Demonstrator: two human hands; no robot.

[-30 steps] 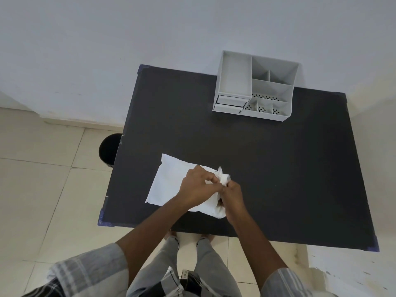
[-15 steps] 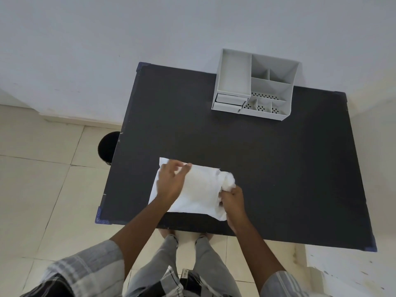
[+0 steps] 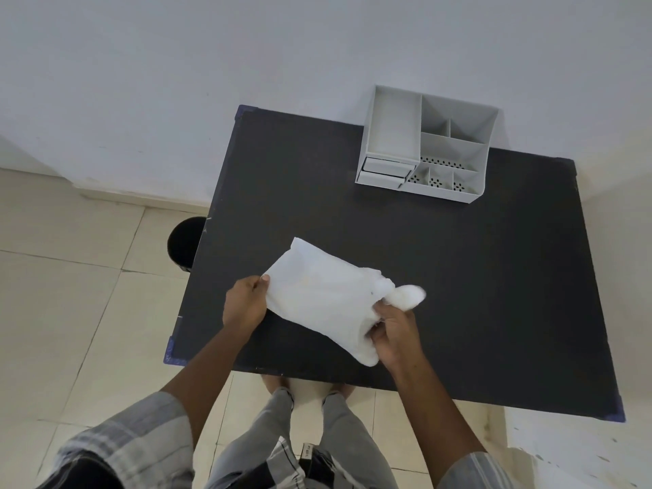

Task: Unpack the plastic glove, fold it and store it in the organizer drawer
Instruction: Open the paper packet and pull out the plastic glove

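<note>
A white plastic packet (image 3: 324, 294) is held just above the near part of the black table (image 3: 441, 262). My left hand (image 3: 245, 305) pinches its left edge. My right hand (image 3: 395, 333) grips its right, open end, where a crumpled white bit of the plastic glove (image 3: 405, 296) sticks out. The grey organizer (image 3: 427, 142) stands at the table's far edge, with its small drawer (image 3: 384, 170) at the lower left of its front, slightly pulled out.
A dark round bin (image 3: 183, 241) sits on the tiled floor by the table's left edge. A white wall runs behind the table. My legs and feet show below the near table edge.
My left hand has moved from the packet's right end to its left edge. The packet has lifted and tilted, and more of the glove shows at the right end.
</note>
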